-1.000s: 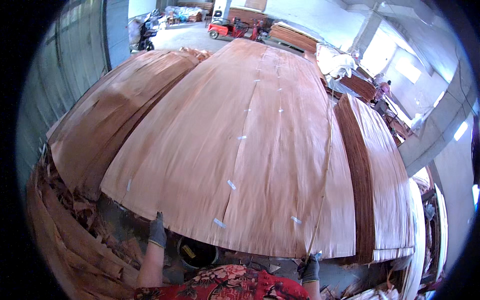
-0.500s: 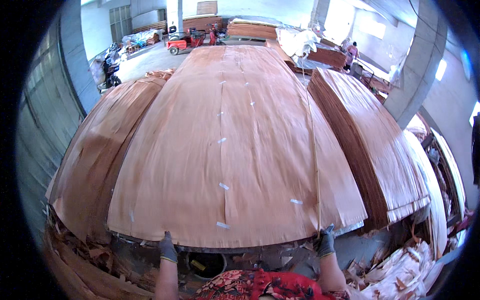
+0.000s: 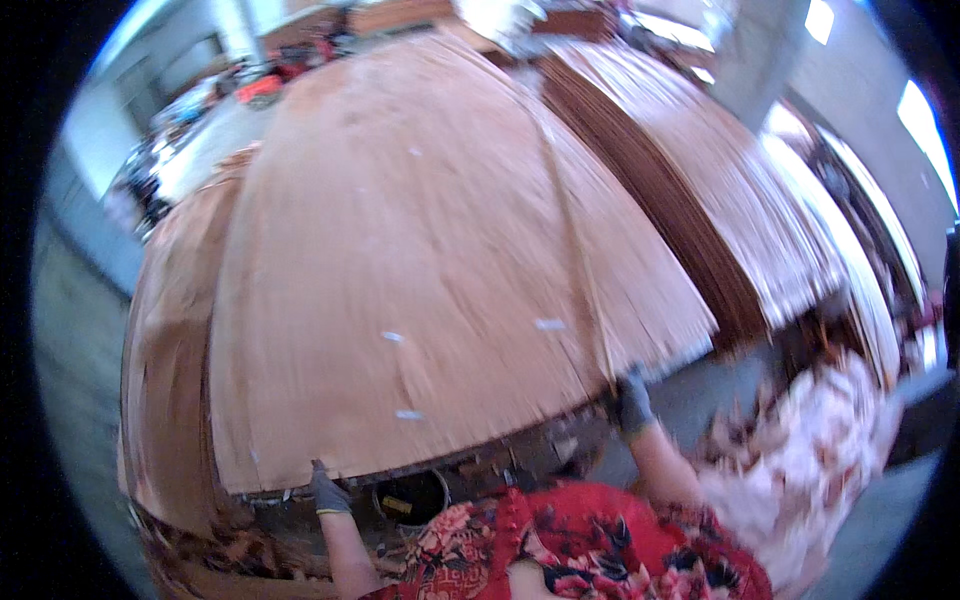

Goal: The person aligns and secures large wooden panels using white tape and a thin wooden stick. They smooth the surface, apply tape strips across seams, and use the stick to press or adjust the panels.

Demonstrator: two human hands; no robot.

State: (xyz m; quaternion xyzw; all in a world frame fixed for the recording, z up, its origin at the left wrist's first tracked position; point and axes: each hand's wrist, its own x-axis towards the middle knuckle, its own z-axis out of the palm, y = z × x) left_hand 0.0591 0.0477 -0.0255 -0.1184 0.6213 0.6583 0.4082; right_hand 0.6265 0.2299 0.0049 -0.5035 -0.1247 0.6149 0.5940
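A broad reddish-brown wood veneer sheet (image 3: 450, 230) lies on top of a long stack, with small white tape pieces (image 3: 408, 414) stuck across it. At the sheet's near left edge, my left hand (image 3: 330, 490), in a grey glove, is closed with its fingertips at the rim. My gloved right hand (image 3: 632, 402) is closed at the near right edge, around the near end of a long thin wooden stick (image 3: 575, 245) that runs lengthwise over the sheet. Motion blur softens the fingers of both hands.
Taller veneer stacks flank the middle one, on the right (image 3: 690, 170) and left (image 3: 165, 370). A round dark bucket (image 3: 415, 497) stands below the near edge. Torn veneer scraps (image 3: 800, 450) are heaped at the lower right. A concrete pillar (image 3: 765, 60) rises behind.
The view has swung and tilted, so the stacks appear slanted and shifted left. My right hand now appears higher in the picture; both hands stay at the sheet's near edge.
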